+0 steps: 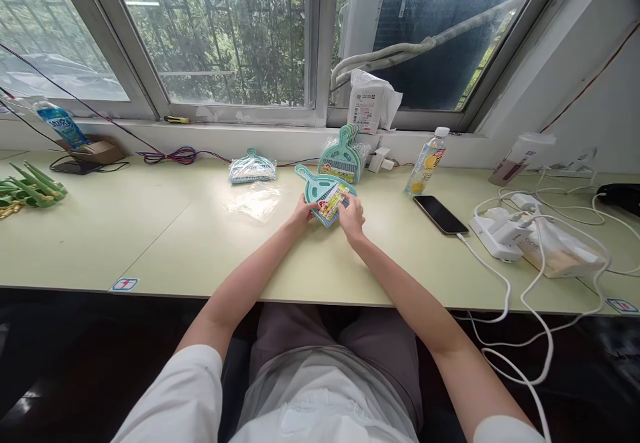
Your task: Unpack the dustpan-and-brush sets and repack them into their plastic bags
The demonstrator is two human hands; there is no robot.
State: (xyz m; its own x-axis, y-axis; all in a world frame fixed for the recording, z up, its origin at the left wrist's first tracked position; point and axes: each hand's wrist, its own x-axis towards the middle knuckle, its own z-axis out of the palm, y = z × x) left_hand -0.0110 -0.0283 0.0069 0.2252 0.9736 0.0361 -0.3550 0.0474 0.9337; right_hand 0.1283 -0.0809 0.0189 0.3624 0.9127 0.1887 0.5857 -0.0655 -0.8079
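A mint-green mini dustpan (pixel 314 179) with a printed yellow label card (pixel 331 203) and a brush's bristles along its lower edge is held tilted above the table. My left hand (pixel 304 211) is closed on its lower left edge, thumb on the front. My right hand (pixel 352 216) grips the right side, fingers against the card; its fingertips are partly hidden. Just behind stands a stack of similar dustpans (pixel 345 156) in clear wrap. To the left lie one dustpan set in a plastic bag (pixel 253 168) and flat clear plastic bags (pixel 256 201).
On the right are a drink bottle (pixel 427 163), a phone (pixel 441 215), a power strip (pixel 495 235) with looping white cables and a tissue pack (pixel 563 249). Green stalks (pixel 35 186) and a small cardboard box (pixel 95 149) lie left. The window sill (pixel 240 119) bounds the table behind.
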